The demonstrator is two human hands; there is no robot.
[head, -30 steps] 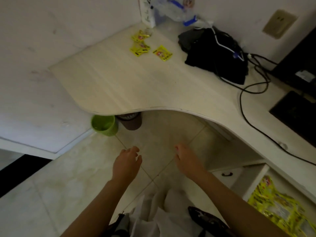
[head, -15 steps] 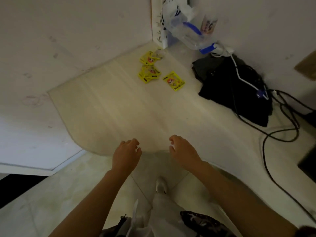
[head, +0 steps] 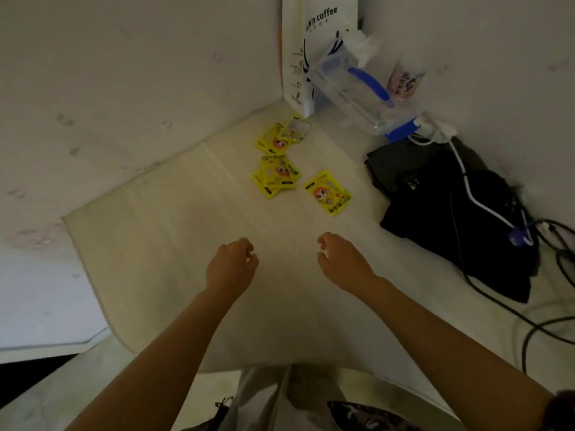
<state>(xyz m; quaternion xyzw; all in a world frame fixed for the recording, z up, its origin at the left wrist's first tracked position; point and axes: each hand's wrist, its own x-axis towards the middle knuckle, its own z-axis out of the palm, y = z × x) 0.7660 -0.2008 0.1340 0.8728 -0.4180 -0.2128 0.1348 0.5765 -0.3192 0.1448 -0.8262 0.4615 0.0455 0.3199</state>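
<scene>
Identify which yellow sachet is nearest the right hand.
The single flat yellow sachet lying alone, right of the overlapping yellow sachets; it sits closest to the right hand.

Far ahead of the right hand [head: 342, 262], a white paper coffee bag [head: 317, 42] stands in the wall corner. A clear plastic box [head: 351, 91] with blue clips leans just beside it. To that hand's right, a black bag [head: 451, 219] lies on the pale desk [head: 155, 244] with a white cable [head: 479, 203] draped over it. Black cords [head: 560, 275] trail further right.
</scene>
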